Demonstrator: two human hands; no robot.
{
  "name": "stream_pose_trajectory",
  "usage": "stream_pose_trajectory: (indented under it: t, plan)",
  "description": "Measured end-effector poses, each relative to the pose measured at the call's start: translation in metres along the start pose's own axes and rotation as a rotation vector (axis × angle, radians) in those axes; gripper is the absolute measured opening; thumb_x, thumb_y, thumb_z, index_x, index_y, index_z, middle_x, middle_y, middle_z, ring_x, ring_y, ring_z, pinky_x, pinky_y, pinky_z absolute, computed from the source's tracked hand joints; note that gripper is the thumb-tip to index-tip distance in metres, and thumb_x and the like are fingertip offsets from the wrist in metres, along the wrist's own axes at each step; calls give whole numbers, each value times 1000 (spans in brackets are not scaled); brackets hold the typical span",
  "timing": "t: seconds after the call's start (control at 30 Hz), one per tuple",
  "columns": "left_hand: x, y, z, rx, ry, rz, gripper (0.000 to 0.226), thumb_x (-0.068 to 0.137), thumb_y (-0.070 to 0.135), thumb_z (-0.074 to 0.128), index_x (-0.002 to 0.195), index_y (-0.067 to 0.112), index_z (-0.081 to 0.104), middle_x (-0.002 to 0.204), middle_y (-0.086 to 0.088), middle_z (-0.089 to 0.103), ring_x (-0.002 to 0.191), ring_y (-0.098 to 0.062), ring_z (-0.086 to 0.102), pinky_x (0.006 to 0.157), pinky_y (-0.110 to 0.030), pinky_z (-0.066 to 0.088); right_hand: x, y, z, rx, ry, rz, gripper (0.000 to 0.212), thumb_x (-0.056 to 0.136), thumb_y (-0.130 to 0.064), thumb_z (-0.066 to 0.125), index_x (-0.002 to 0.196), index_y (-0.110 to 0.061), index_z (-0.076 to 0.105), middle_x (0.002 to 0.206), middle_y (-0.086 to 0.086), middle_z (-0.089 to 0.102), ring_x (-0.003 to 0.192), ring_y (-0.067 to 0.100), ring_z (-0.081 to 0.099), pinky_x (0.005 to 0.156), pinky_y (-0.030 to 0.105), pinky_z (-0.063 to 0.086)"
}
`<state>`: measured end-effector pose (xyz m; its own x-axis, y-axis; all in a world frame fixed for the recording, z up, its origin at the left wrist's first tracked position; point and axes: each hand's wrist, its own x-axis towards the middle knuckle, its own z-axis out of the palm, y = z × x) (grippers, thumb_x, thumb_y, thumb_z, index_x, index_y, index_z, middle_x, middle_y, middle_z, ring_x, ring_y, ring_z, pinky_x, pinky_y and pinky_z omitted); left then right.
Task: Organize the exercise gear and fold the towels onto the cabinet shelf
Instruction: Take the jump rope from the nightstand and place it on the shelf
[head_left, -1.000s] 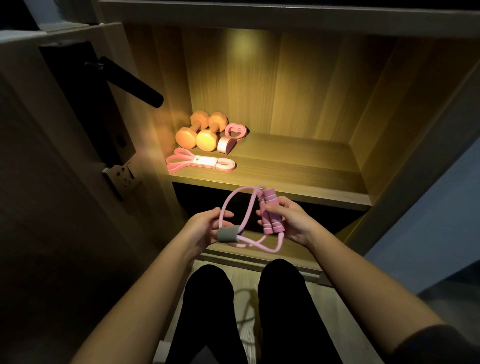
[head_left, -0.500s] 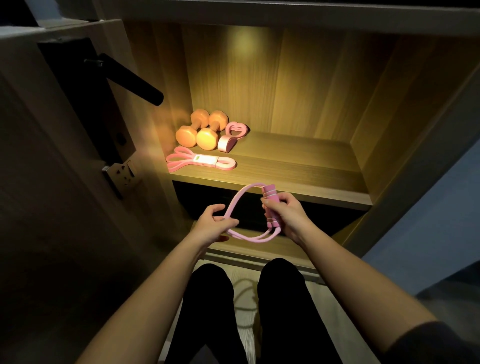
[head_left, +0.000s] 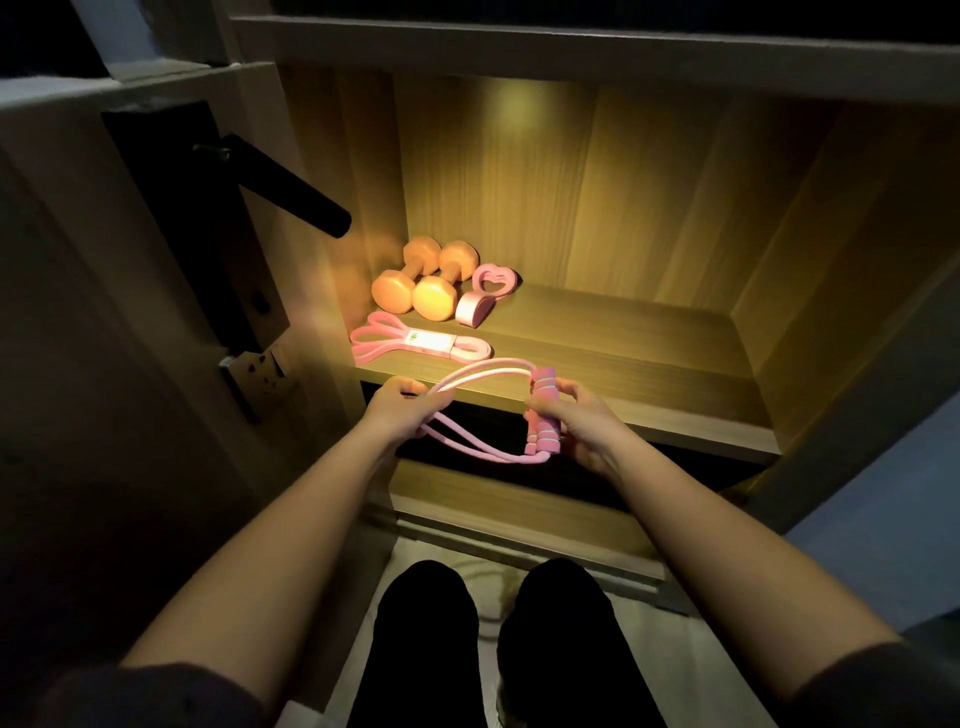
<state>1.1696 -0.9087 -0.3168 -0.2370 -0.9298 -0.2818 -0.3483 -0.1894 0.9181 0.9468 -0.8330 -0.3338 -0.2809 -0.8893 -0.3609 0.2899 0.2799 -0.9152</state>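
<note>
Warm yellow light fills the wooden cabinet, and the cabinet shelf (head_left: 649, 374) already carries a small lineup at its left end. Two orange dumbbells (head_left: 415, 293) lie side by side against the left wall. A pink heart-shaped grip ring (head_left: 485, 296) sits just to their right, touching the nearer dumbbell. In front of them, a folded pink resistance band (head_left: 415, 343) with a pale label lies flat near the shelf's front edge.

Out front, both forearms reach forward from dark sleeves, hands level with the shelf's front lip. The left hand (head_left: 400, 410) is knuckles-up, its grip closed around the gathered loops of a pink resistance tube (head_left: 483, 374), fingers curled over the strands. The right hand (head_left: 582, 421) is turned palm-inward, its grip wrapped round the tube's two pink foam handles (head_left: 545, 415), which stand bundled together and roughly upright. Between the hands the tube arcs in two bows: one rises over the shelf edge, one sags below it in front of the dark gap. The tube hangs in the air, just short of the band.

At left, the open door shows a black lever handle (head_left: 291, 192). Below, the person's legs in black trousers (head_left: 493, 649) point toward the cabinet.
</note>
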Motion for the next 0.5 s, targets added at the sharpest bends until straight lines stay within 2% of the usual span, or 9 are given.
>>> stream_pose_trajectory:
  t: [0.1,0.2,0.23,0.3,0.37,0.43,0.5]
  plan:
    - [25,12,-3,81,85,-7,25,88,30,70,90,9,57,82,-7,58,73,-19,54,65,-27,46,26,-11,16,-99,14,-27,53,82,-11,76,127,-15,48,103,14,67,82,22,66,76,40,57]
    - [52,22,-1,104,196,22,22,91,22,65,77,10,52,77,-8,54,77,-21,50,67,-28,39,53,-17,35,-120,21,-38,45,83,-12,75,120,-15,49,108,11,65,85,20,64,76,37,56]
    - [61,25,-1,120,229,46,21,92,18,64,77,9,52,77,-8,53,79,-21,48,65,-25,38,64,-17,41,-91,18,-43,44,84,-10,74,120,-12,50,109,13,65,85,21,64,77,40,56]
    - [79,31,-2,209,275,91,17,94,16,60,83,4,55,82,-10,54,82,-20,48,57,-18,33,83,-15,51,-39,16,-55,45,84,-6,73,123,-4,51,106,16,63,80,23,63,69,40,56]
    - [99,35,-7,293,304,111,23,96,19,59,85,-1,60,81,-9,57,80,-21,50,54,-19,32,106,-14,59,-22,28,-51,51,84,-5,73,128,3,49,103,17,61,81,27,62,72,43,56]
    - [122,36,-14,343,321,109,25,95,22,59,91,-2,68,85,-11,66,81,-25,59,66,-26,44,130,-15,66,-23,45,-20,56,83,-8,75,131,2,48,107,18,63,92,32,64,87,50,54]
    - [144,37,-19,386,347,105,22,94,21,60,96,3,72,93,-14,71,90,-31,66,81,-37,54,153,-18,70,-45,50,17,53,82,-12,76,129,-5,52,114,14,66,101,32,67,93,53,53]
